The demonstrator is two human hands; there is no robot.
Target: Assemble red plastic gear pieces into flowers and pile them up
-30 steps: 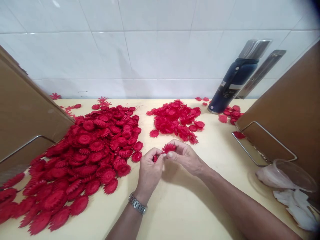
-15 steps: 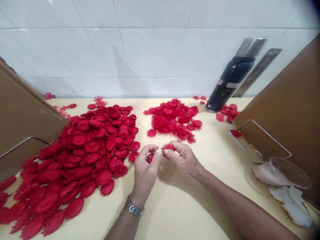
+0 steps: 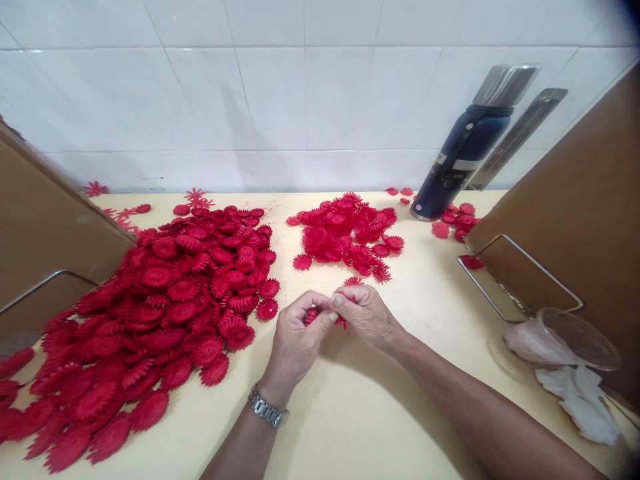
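Note:
My left hand and my right hand meet over the cream tabletop, thumbs and fingertips touching. Curled in my left hand is a red toothed disc, like a paper flower piece, mostly covered by the fingers. My right hand pinches another red flower piece, of which only a few petal tips show below the fingers. To the left spreads a large heap of thick red flower pieces. Beyond my hands lies a smaller pile of flatter red pieces, one loose piece just behind my right fingers.
Brown boards with wire bookends stand at both sides. A dark blue flask leans in view at the back right, with a metal strip behind it. A clear plastic cup and crumpled white tissue lie at the right. White tiles form the back.
My hands have come together; the right fingers with the flower piece moved left against the left fingertips. The piece, plainly seen before, is now mostly covered. The view has tilted slightly.

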